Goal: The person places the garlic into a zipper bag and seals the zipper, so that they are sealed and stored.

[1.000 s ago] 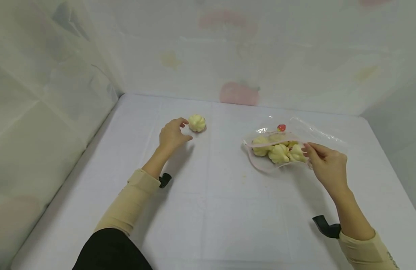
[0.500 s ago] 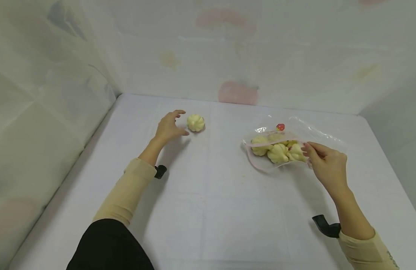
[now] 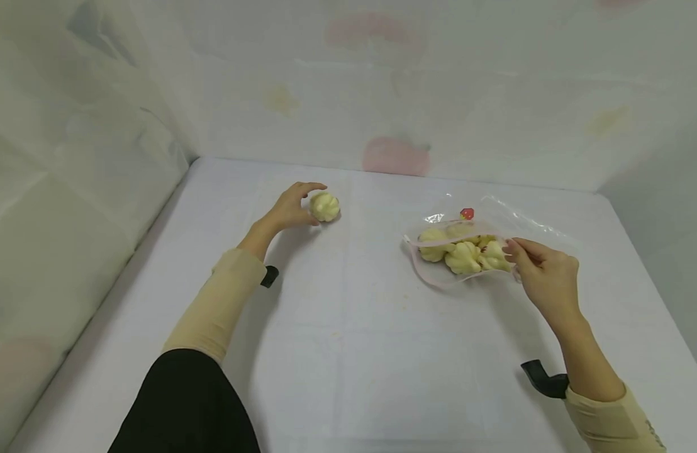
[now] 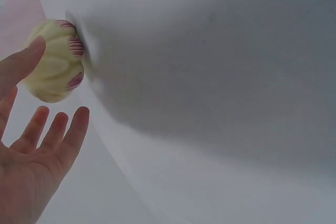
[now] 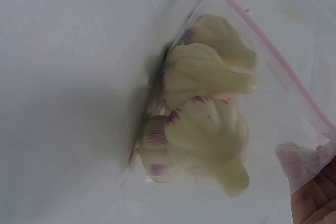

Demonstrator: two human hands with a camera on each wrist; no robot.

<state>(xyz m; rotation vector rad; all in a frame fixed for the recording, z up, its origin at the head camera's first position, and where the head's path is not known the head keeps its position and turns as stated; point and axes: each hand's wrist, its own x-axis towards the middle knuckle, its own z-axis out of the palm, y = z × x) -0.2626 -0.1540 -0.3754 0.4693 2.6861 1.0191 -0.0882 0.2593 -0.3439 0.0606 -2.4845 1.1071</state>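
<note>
A pale yellow garlic bulb (image 3: 325,207) with purple streaks sits on the white table at the back, left of centre. My left hand (image 3: 290,209) reaches round it from the left, index finger past its far side and thumb at its near side. In the left wrist view the thumb overlaps the garlic bulb (image 4: 54,65), while the other fingers are spread below it. My right hand (image 3: 552,280) pinches the right end of the mouth of a clear zip bag (image 3: 439,281) with pink seal strips. Several garlic bulbs (image 5: 207,129) lie inside the bag, whose mouth gapes towards me.
The white-covered table (image 3: 382,365) ends at the back against a pale hanging sheet (image 3: 484,126) with faded fruit prints. Another sheet (image 3: 54,189) slopes along the left side. A small red patch (image 3: 467,214) shows at the bag's back part.
My left hand first drew back slightly to the left, then came right, so its thumb and index finger now bracket the garlic bulb. The right hand and bag have stayed in place.
</note>
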